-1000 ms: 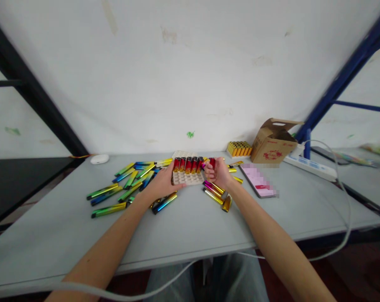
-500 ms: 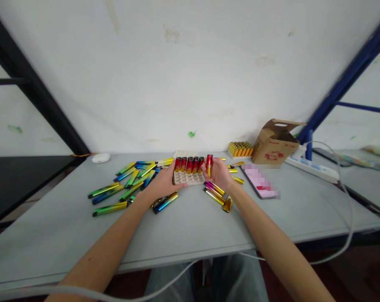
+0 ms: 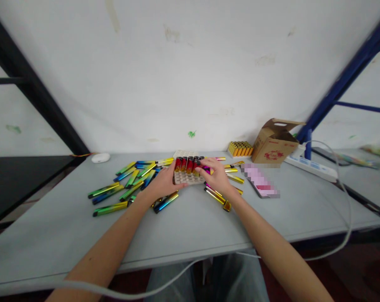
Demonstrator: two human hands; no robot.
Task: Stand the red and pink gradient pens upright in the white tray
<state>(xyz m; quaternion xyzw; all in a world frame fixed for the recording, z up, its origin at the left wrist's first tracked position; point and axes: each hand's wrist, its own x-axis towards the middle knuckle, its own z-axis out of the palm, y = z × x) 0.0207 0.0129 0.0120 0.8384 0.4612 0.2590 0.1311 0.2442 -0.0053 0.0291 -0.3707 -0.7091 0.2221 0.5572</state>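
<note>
A pale tray with round holes lies at the middle of the grey table. A row of red-and-gold tubes stands upright along its far edge. My left hand grips the tray's left side. My right hand reaches over the tray's right end, fingers closed on a red tube next to the row. Several green, blue and yellow tubes lie loose to the left. A few gold and magenta tubes lie under my right wrist.
A phone lies right of my right hand. Behind it stand a block of yellow tubes, an open cardboard box and a white power strip. A small white object sits far left. A grey cable hangs off the table's front edge.
My right hand held a red tube upright beside the row, then lowered and moved left with it to the tray's right end. My left hand stayed on the tray.
</note>
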